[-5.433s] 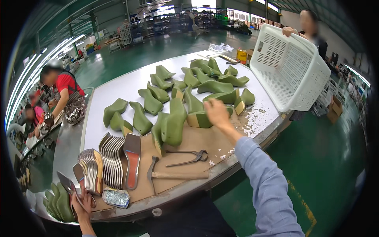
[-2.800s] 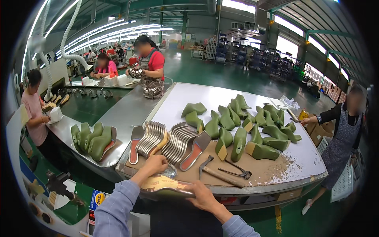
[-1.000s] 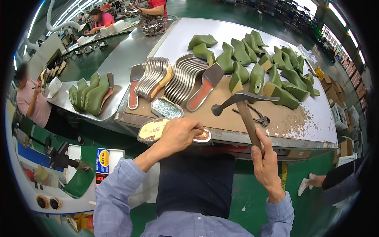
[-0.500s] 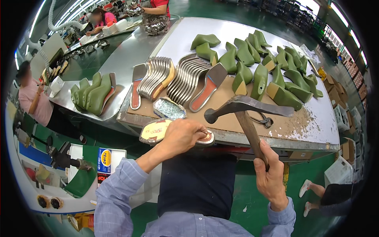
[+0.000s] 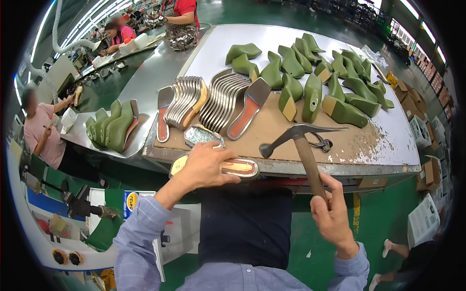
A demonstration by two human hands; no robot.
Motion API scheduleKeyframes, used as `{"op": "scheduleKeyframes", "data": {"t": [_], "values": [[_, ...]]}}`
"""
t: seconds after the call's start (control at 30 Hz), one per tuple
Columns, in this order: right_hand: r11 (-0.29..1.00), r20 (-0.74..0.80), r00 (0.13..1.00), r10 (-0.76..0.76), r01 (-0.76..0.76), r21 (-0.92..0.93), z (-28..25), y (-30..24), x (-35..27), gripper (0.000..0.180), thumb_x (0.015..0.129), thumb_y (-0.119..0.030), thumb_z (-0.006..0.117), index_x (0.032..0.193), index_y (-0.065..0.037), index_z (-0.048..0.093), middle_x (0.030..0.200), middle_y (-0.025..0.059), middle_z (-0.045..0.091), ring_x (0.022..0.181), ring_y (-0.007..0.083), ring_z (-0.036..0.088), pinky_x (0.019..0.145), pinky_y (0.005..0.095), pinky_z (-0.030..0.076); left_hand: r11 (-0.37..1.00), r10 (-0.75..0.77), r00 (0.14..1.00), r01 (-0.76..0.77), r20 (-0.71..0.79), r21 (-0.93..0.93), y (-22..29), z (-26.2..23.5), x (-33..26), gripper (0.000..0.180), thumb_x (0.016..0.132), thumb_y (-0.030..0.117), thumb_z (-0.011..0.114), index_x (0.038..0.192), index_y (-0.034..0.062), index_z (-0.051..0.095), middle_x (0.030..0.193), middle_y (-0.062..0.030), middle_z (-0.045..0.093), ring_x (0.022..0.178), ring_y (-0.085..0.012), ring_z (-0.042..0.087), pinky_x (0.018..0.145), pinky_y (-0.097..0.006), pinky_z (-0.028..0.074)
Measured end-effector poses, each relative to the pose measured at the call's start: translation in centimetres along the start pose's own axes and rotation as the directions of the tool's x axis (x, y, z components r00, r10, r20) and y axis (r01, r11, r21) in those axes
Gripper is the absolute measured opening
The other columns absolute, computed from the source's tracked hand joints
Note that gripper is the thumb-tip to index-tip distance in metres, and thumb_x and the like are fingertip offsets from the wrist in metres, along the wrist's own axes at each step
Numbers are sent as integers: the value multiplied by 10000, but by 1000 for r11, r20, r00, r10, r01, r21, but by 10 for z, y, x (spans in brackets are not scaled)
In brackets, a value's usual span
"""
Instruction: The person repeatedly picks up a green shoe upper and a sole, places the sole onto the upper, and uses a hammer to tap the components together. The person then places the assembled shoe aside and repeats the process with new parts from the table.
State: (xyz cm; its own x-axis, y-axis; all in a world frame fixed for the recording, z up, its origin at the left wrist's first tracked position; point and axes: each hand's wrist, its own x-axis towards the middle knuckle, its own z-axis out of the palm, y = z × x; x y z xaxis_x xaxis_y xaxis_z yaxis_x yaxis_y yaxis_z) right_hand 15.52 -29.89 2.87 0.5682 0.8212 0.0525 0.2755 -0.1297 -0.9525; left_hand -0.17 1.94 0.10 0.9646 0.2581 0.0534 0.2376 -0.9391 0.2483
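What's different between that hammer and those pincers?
The hammer is held in the air by the right hand; the pincers lie on the brown sheet. The hammer has a wooden handle; what shows of the pincers is dark metal. Both have dark heads.

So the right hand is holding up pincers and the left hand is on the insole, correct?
No, the head view shows the right hand holding up a hammer; the pincers lie on the table. The left hand is on the insole.

Blue long-sleeved shirt [image 5: 223,280] (faint check, small pale button [image 5: 249,270]), dark navy garment [image 5: 246,228] below.
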Motion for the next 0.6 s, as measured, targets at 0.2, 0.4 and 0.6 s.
{"op": "scheduleKeyframes", "data": {"t": [0.2, 0.4, 0.6], "values": [[956, -120, 970, -210, 178, -234, 2, 19, 6, 478, 1017, -44, 588, 1470, -25, 438, 1203, 202, 689, 1038, 232, 683, 886, 333, 534, 1000, -8, 1000, 8, 13, 22, 7, 4, 2, 605, 753, 574, 796, 1111, 107, 659, 983, -111, 700, 958, -323, 675, 823, -460, 478], [838, 73, 937, -341, 338, -427, -5, -26, 24, 444, 1017, -40, 577, 1445, -1, 464, 1218, 230, 674, 1091, 278, 678, 903, 339, 528, 1000, -9, 1000, 9, -11, 29, 9, 4, -1, 593, 765, 553, 796, 1067, 69, 634, 966, -104, 687, 925, -320, 673, 807, -438, 475], [842, -150, 842, -519, 472, -262, -10, -20, 32, 457, 1048, -137, 533, 1477, -30, 417, 868, 105, 637, 686, 185, 628, 583, 284, 490, 999, -17, 1000, 18, -20, 48, 11, 8, 1, 607, 768, 559, 790, 1064, 59, 617, 978, -127, 681, 907, -329, 672, 785, -435, 484]]}}
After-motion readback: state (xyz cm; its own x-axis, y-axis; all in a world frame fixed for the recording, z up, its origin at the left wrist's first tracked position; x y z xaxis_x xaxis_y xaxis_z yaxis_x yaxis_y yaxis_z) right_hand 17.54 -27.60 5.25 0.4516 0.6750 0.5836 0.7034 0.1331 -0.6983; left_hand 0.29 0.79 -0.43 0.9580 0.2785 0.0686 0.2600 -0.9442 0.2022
